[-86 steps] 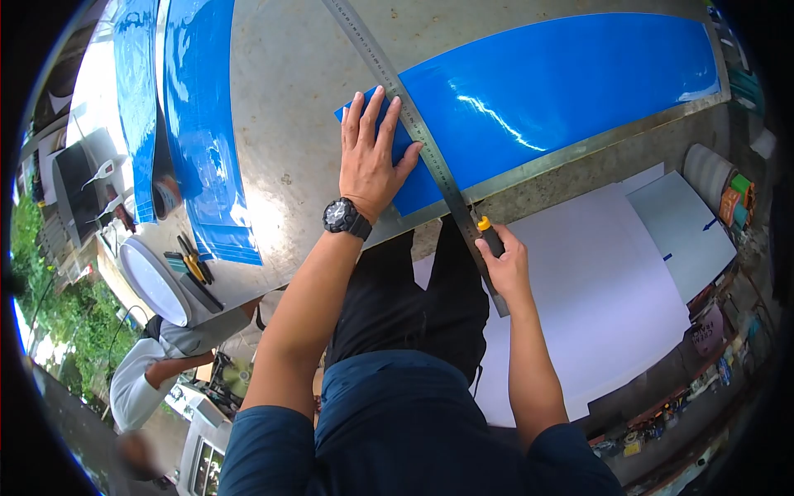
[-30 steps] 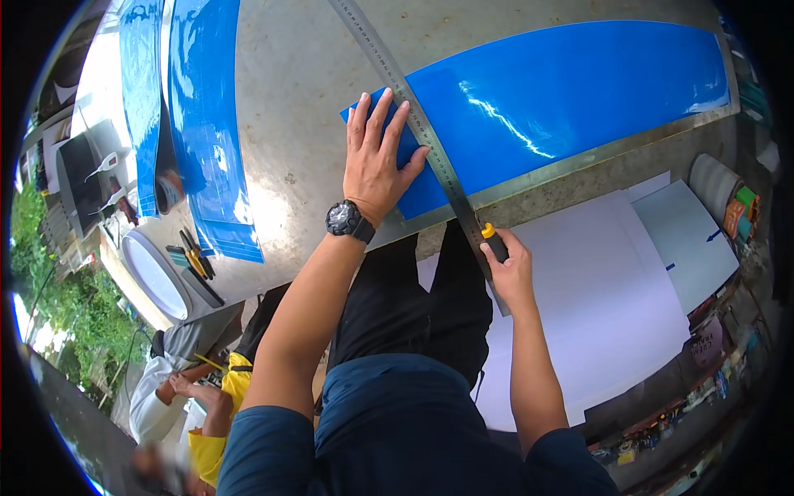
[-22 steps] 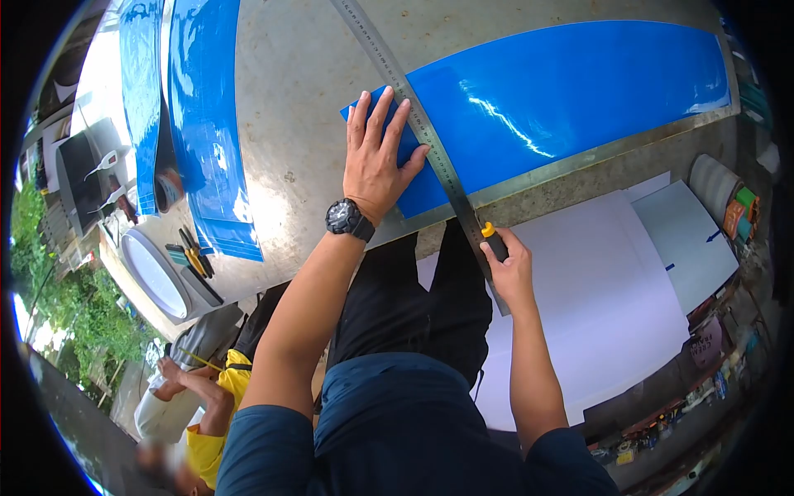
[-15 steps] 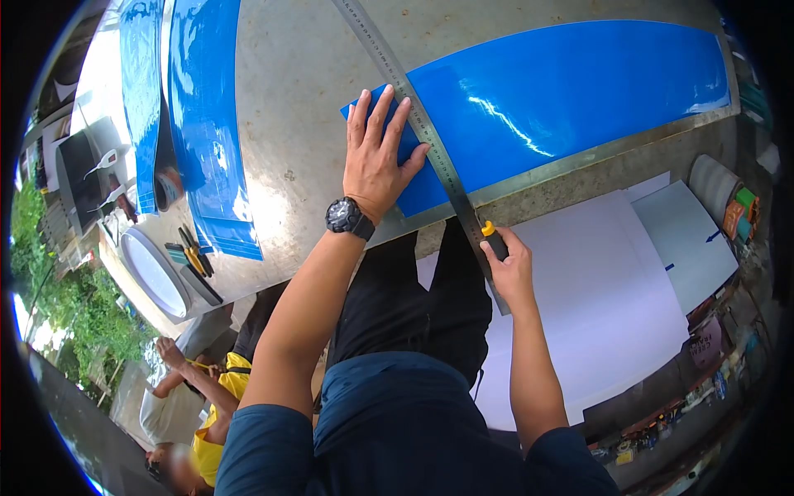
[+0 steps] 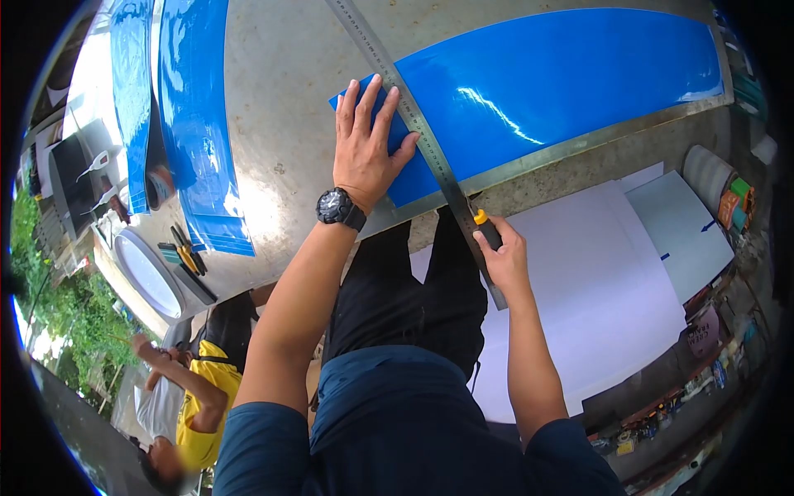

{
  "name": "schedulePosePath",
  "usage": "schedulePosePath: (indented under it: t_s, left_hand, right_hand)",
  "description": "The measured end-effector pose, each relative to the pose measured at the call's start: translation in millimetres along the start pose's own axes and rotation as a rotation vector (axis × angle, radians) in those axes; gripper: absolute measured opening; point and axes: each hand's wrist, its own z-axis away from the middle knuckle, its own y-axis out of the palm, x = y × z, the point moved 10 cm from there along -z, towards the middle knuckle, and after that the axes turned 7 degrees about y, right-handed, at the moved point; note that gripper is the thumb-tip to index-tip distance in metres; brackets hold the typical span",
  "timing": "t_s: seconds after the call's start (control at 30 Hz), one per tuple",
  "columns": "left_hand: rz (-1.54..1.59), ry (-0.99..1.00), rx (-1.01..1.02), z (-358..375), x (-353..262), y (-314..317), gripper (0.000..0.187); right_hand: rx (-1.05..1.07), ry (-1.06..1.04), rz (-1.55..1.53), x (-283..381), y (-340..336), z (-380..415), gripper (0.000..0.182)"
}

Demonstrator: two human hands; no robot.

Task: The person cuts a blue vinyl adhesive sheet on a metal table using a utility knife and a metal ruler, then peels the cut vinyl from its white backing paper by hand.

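Since the earlier frames your two hands have barely shifted; the whole scene has slid slightly up and left in the head view, and the person in yellow point(image 5: 194, 397) below the table's left end has moved, one arm now raised.

Head view: your left hand point(image 5: 364, 153) lies flat with fingers spread on the near-left end of one long blue sheet point(image 5: 562, 78), its thumb side pressing against the edge of one metal ruler point(image 5: 405, 107). There is a black watch point(image 5: 335, 207) on that wrist. The ruler runs diagonally across the sheet and juts out past the table's near edge. Your right hand point(image 5: 503, 260) is closed around one utility knife point(image 5: 485, 230) with a yellow and black handle, held against the ruler's right edge just past the table edge point(image 5: 579, 145). Your hands are apart, with the ruler between them.

The blue sheet lies on the metal table point(image 5: 289, 99), its long edge following the table's near edge. Farther left you have two more blue strips point(image 5: 194, 124) lying side by side. Near them are one round white disc point(image 5: 149, 277) and a small cluster of hand tools point(image 5: 186, 260); their number I cannot tell. Below the table edge lie two white boards point(image 5: 612, 281), overlapping.
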Motion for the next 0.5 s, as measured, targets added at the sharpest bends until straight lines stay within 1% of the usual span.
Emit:
schedulePosePath:
  t_s: [0.23,0.33,0.43,0.5]
  left_hand:
    - [0.008,-0.003,-0.001,0.3,0.5,0.1,0.072]
    - [0.004,-0.006,-0.001,0.3,0.7,0.4,0.072]
    - [-0.003,-0.004,-0.001,0.4,0.6,-0.2,0.073]
    - [-0.012,0.003,-0.005,0.1,0.1,-0.9,0.073]
  right_hand:
    - [0.003,-0.009,-0.015,-1.9,1.4,0.1,0.03]
    - [0.037,0.057,-0.02,0.7,1.4,0.8,0.023]
    - [0.032,0.049,0.002,0.1,1.6,0.8,0.023]
    - [0.013,0.012,-0.004,-1.0,1.7,0.7,0.027]
